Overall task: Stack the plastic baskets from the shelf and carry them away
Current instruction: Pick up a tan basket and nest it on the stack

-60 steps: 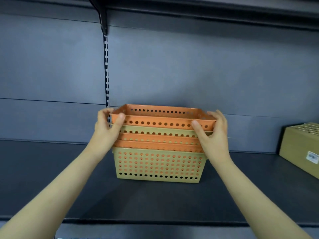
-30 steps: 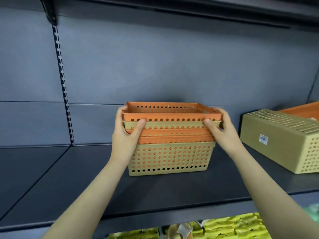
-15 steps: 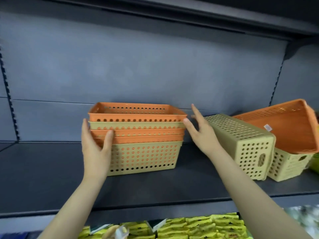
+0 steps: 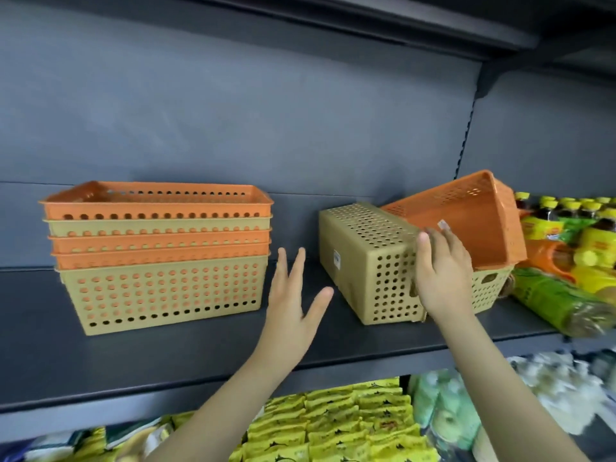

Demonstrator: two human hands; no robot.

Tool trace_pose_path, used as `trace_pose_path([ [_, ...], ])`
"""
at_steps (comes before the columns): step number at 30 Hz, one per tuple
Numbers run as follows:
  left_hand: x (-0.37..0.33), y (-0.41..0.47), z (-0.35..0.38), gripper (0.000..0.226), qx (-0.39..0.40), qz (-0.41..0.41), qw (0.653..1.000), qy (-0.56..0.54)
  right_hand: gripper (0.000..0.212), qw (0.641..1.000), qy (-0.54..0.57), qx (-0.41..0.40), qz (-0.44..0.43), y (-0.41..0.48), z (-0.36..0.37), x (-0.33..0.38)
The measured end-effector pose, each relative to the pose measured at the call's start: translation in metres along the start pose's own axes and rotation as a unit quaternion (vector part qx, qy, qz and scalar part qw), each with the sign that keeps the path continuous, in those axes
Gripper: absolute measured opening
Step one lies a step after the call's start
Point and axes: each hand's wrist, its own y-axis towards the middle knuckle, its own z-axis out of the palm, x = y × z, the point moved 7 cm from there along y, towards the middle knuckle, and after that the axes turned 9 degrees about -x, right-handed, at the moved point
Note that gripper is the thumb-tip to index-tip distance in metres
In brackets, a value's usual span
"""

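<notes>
A person's left grip (image 4: 295, 295) hangs open above the dark shelf (image 4: 200, 355), fingers straight and spread, thumb splayed to the right, holding nothing and touching nothing. Just to its left stands a stack of nested baskets (image 4: 160, 288), all perforated plastic: an orange one on top, then tan, two more orange rims, and a tall tan basket at the bottom, through whose holes orange shows. To the right of that grip, the right grip (image 4: 440, 271) lies against the near end wall of an overturned tan basket (image 4: 363, 235), thumb up along the wall and fingers reaching roughly straight to its top edge; the fingertips are blurred, so whether they hook over it cannot be told. Just beyond this grip an orange basket (image 4: 473, 225) leans tilted, its open side facing the camera, propped on an upright tan basket (image 4: 490, 288). Farther right lie yellow-capped bottles (image 4: 566, 225); below both grips, yellow packets (image 4: 333, 425) fill the lower shelf.
</notes>
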Motion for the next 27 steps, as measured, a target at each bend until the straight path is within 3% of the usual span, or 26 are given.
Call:
trace_pose_path([
  [4,-0.024,0.022,0.037,0.070,0.066,0.005,0.996,-0.056,0.058,0.990,0.115,0.070,0.049,-0.009,-0.002,-0.015],
  [9,-0.039,0.044,0.063,0.071,0.122,0.055,0.991,-0.002,0.058,0.954,0.240,0.146,0.101,-0.025,0.000,-0.005],
  [12,-0.041,0.048,0.052,0.065,0.070,0.105,0.984,0.125,0.052,0.939,0.284,0.182,0.063,-0.034,0.003,0.005],
  [15,-0.042,0.044,0.033,0.068,0.000,0.121,0.982,0.144,0.046,0.916,0.313,0.245,0.058,-0.046,0.011,0.010],
  [18,-0.037,0.041,0.020,0.081,-0.045,0.077,0.986,0.142,0.045,0.892,0.330,0.305,0.059,-0.059,0.019,0.022],
  [21,-0.032,0.041,0.007,0.079,-0.081,0.001,0.989,0.125,0.055,0.869,0.356,0.340,0.052,-0.066,0.027,0.031],
  [27,-0.016,0.043,-0.005,0.081,-0.090,-0.151,0.983,0.051,0.072,0.839,0.418,0.344,0.059,-0.064,0.025,0.034],
])
